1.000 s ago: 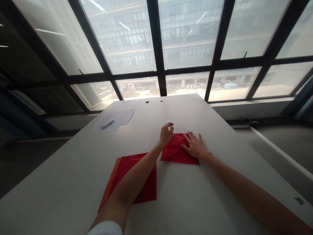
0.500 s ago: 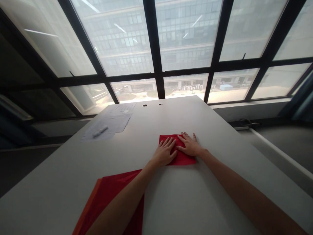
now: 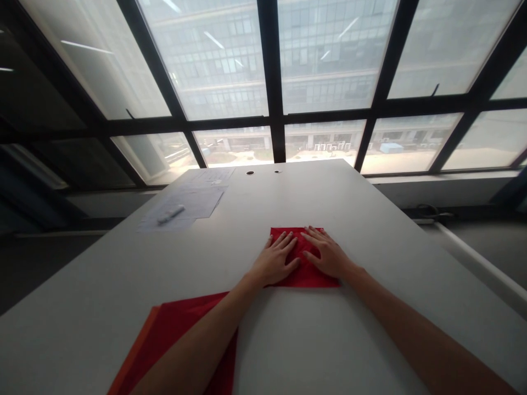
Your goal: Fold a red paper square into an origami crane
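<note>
A small red rectangular sheet [image 3: 307,278], either paper or cloth, lies flat on the white table [image 3: 284,340]. My left hand [image 3: 278,259] rests on its left part with the fingers spread. On the right part of the sheet, my right hand [image 3: 328,253] lies palm down, fingers stretched out and pointing away from me. Both hands cover much of the sheet. Under my left forearm, near the front of the table, is a larger red sheet [image 3: 189,323] with an orange strip [image 3: 138,343] showing along its left edge; the forearm hides part of it.
White papers [image 3: 201,203] lie at the far left of the table with a whitish cylindrical object [image 3: 171,214] on top. Two round holes show near the table's far edge. Beyond stands a large window with dark frames [image 3: 269,66]. A pale bar [image 3: 480,263] runs along the right.
My right hand has moved slightly and its fingers lie closer together on the red sheet. My left hand stays on the sheet. The whole view has shifted a little.
</note>
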{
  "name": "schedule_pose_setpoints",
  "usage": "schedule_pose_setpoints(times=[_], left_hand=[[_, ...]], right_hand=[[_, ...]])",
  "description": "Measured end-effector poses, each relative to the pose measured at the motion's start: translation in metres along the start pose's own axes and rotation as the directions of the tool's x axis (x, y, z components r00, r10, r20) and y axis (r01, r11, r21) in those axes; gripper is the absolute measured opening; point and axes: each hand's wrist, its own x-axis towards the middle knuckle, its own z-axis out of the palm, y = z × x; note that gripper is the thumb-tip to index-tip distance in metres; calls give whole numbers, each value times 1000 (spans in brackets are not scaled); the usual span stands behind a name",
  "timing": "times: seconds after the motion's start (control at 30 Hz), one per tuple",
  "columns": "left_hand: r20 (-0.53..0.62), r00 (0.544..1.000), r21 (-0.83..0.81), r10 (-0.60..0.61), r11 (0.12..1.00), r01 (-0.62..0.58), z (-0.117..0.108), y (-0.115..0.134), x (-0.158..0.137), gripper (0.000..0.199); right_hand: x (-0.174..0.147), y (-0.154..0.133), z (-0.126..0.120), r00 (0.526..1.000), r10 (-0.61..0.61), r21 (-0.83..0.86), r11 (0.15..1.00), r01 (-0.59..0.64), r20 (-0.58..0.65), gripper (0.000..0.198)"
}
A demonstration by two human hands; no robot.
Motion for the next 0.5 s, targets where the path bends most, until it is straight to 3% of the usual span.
schedule_pose_setpoints(times=[0.13,0.5], left_hand=[[13,1000,8,0,1000,0,0,0,-2,73],[-27,999,-11,-43,999,43,-4,0,-2,71]], right_hand=[[-1,-1,1,993,-12,23,1000,10,120,68],[0,-2,-2,987,36,-14,999,-34,158,68]])
